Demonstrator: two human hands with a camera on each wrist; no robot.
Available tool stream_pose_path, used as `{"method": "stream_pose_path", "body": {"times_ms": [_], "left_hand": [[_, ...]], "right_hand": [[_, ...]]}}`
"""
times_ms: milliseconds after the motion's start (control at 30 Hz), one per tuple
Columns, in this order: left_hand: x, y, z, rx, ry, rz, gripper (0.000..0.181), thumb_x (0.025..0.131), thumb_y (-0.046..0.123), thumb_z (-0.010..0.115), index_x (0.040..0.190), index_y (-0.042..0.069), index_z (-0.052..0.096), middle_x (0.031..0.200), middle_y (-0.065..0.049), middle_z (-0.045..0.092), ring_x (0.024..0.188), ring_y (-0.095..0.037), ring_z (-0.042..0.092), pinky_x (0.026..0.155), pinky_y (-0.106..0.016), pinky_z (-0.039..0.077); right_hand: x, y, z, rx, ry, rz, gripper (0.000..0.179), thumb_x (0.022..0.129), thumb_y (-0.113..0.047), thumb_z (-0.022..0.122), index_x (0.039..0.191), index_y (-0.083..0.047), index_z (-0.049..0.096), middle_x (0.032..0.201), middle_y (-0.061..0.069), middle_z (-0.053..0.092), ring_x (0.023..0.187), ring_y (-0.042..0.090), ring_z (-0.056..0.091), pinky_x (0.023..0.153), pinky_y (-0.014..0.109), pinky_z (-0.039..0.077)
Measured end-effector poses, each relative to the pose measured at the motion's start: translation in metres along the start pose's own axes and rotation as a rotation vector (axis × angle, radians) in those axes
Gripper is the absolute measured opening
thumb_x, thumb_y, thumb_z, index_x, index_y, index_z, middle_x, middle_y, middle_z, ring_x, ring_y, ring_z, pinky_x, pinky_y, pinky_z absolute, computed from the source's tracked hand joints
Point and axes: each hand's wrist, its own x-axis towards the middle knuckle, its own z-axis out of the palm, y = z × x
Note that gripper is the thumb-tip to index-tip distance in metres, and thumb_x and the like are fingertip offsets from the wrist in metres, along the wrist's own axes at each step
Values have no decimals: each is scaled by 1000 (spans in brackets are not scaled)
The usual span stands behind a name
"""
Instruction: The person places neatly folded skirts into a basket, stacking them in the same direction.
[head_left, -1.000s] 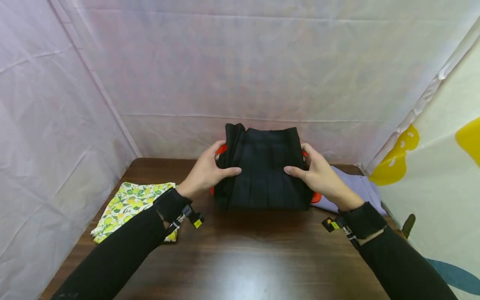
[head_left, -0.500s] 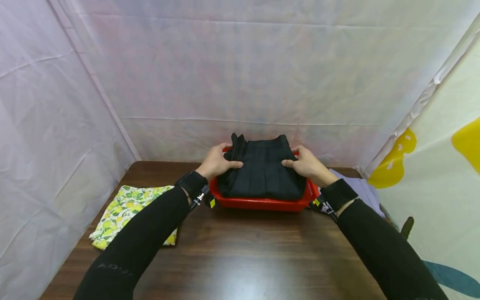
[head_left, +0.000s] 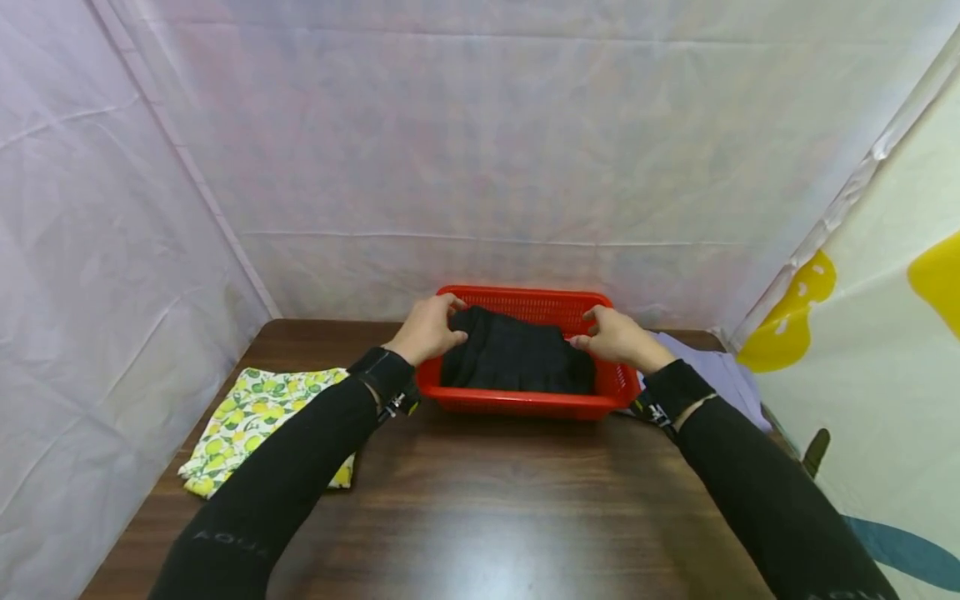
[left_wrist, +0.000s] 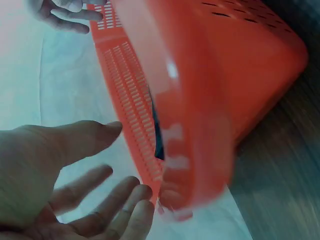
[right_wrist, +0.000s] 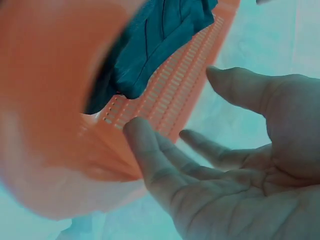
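Note:
A folded black pleated garment (head_left: 517, 357) lies inside a red plastic basket (head_left: 517, 407) with slotted walls. At the basket's left end is my left hand (head_left: 431, 328), its fingers relaxed and apart over the rim. My right hand (head_left: 619, 337) hovers at the opposite end, thumb and fingers spread with nothing between them. In the right wrist view the garment (right_wrist: 165, 45) shows its pleats, and a gap separates it from the fingers. Only a dark sliver of the garment (left_wrist: 158, 135) shows past the basket rim in the left wrist view.
A folded lemon-print cloth (head_left: 262, 417) lies on the left of the brown wooden table (head_left: 480, 500). A lavender cloth (head_left: 712, 375) lies at the right, partly behind my right arm. White sheeting (head_left: 480, 150) stands behind the table.
The black garment has gone down into the red basket, which was mostly hidden behind it. Both hands have let go of the garment and moved slightly apart.

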Motion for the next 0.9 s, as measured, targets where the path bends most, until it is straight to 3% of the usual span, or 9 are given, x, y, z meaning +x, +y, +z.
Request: {"method": "stream_pose_path", "body": {"times_ms": [200,333,500,733,900], "left_hand": [[-17,-5,-6,-11,25,69,44,106,15,86,147,0,76,146,-22,80,136,-43,74,119,-56,60],[-29,-13,-6,19,46,124,40,107,17,86,143,2,79,141,-20,82,133,-43,75,117,-57,61],[-47,-19,-8,49,46,130,39,109,23,84,144,6,80,143,-19,79,133,-41,74,116,-60,61],[-65,-25,-7,98,80,182,37,107,24,85,139,6,83,140,-19,80,131,-42,74,115,-60,62],[-80,-31,-5,95,101,182,38,107,25,85,140,5,82,139,-20,79,127,-41,73,107,-61,64]], "right_hand": [[-8,10,3,21,65,-75,59,118,-30,69,162,7,57,153,34,71,132,49,74,106,60,66],[-18,19,4,54,120,-118,51,120,-29,67,160,3,62,153,32,72,132,49,75,101,59,65],[-33,29,5,120,183,-148,44,121,-28,65,157,-2,66,153,28,73,135,49,73,98,58,65],[-46,50,11,134,296,-186,39,122,-24,64,155,-4,69,151,25,75,136,49,73,107,68,62],[-54,61,14,153,341,-219,38,121,-19,64,155,-1,68,148,27,76,133,49,75,109,69,63]]}}
